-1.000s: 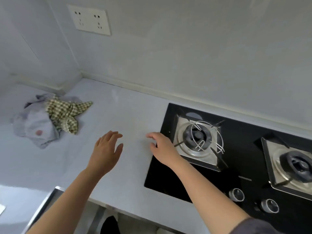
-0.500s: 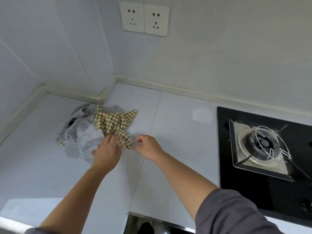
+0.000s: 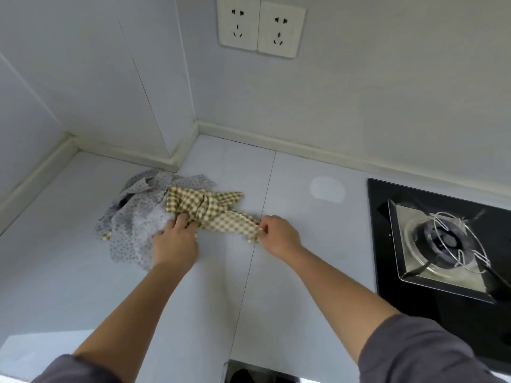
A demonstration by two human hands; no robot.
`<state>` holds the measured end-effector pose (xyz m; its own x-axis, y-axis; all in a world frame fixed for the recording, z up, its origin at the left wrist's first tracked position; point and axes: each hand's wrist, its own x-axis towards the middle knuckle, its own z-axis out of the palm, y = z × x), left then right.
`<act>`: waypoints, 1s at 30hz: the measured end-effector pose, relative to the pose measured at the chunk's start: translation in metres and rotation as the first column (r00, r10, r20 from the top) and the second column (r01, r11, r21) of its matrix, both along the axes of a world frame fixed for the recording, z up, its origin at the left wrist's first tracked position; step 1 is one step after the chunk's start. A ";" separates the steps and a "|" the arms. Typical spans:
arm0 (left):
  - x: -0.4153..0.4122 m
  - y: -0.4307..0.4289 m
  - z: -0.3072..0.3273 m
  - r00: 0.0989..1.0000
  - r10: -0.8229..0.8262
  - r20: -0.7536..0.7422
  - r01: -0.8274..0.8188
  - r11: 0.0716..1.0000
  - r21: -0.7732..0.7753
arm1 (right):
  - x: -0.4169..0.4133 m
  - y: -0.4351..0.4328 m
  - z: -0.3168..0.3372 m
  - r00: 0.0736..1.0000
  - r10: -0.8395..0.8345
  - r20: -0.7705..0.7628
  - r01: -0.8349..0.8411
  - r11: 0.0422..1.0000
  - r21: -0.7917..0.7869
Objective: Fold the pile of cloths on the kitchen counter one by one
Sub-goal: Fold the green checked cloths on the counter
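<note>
Head view showed the pale counter (image 3: pixel 290 286) running into a far left corner, where the pile lay: a yellow-and-green checked cloth (image 3: pixel 204 208) bunched on top of crumpled grey dotted cloths (image 3: pixel 132 217). The left hand (image 3: pixel 174 244) had its fingers curled into the checked cloth at the pile's near right edge, right where the check met the grey. The right hand (image 3: pixel 279 234) pinched the cloth's stretched right end between thumb and fingertips, so a strip of check ran between the two hands. The middle of the cloth looked twisted, almost knotted.

The step in hand seemed to be freeing this first cloth. To do it well, the left hand should hold only check, as it was hard to tell whether grey fabric was caught in the grip too. Lifting it up and right onto the bare counter near the seam would separate it. The twist should be shaken out and two corners found before any fold. A gas hob (image 3: pixel 442 299) lay to the right, well apart, and wall sockets (image 3: pixel 260 26) sat above.
</note>
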<state>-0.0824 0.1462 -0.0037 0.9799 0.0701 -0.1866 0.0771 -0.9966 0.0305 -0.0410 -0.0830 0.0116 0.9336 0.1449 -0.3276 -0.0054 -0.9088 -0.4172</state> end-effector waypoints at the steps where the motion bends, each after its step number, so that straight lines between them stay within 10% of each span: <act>1: 0.001 -0.001 0.000 1.000 0.014 -0.008 -0.014 1.000 0.024 | 0.000 -0.019 0.003 1.000 -0.031 -0.005 0.031 0.999 -0.030; 8: 0.002 -0.050 0.004 0.996 -0.007 0.094 -0.004 0.993 0.116 | -0.020 -0.100 -0.002 0.984 -0.173 -0.032 0.171 0.982 -0.078; 15: 0.016 -0.125 -0.031 0.963 -0.160 0.215 0.198 0.965 -0.170 | -0.019 -0.091 -0.034 0.975 0.056 0.214 -0.050 0.998 -0.034; 30: 0.014 -0.136 -0.064 0.653 -0.036 0.757 0.317 0.920 -0.230 | -0.013 -0.097 -0.090 0.570 0.141 0.810 -0.160 0.985 -0.059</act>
